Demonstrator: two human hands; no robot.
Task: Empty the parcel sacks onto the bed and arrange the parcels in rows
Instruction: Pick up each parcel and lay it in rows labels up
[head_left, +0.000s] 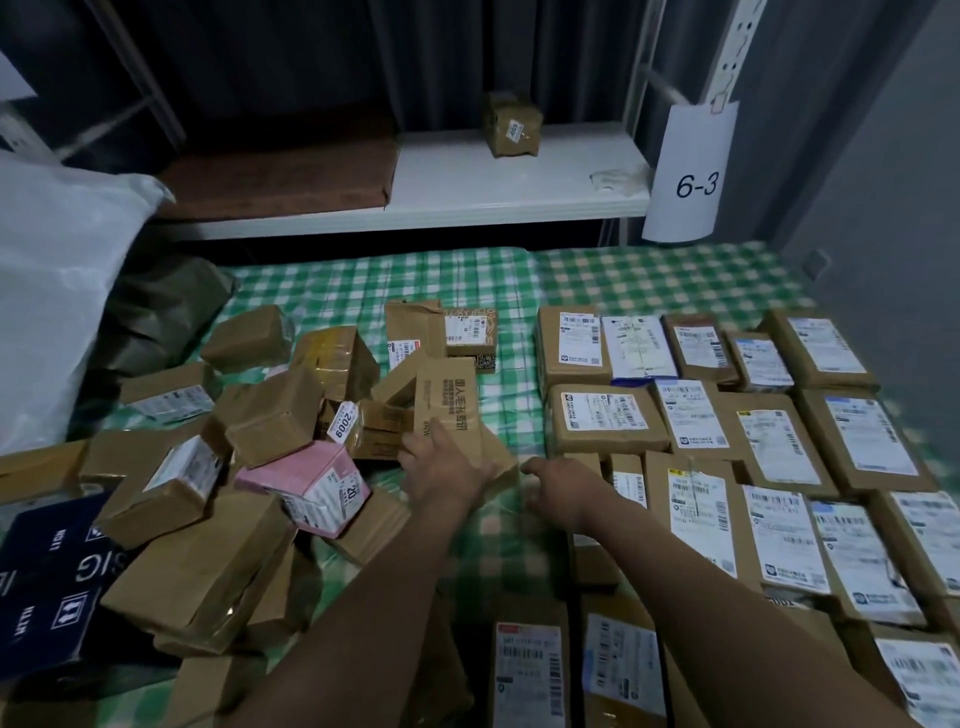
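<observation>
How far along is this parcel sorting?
Perhaps halfway. Done: neat rows of parcels, labels up, cover the right side of the bed. In hand: the left hand grips a long printed box from the heap; the right hand reaches beside it. Left: the jumbled heap on the left, and a white sack that looks full.

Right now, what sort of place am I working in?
Probably a parcel pickup or sorting room: labelled parcels in rows on a green checked bed, a sign reading 6-3, and a numbered box on the shelf.
</observation>
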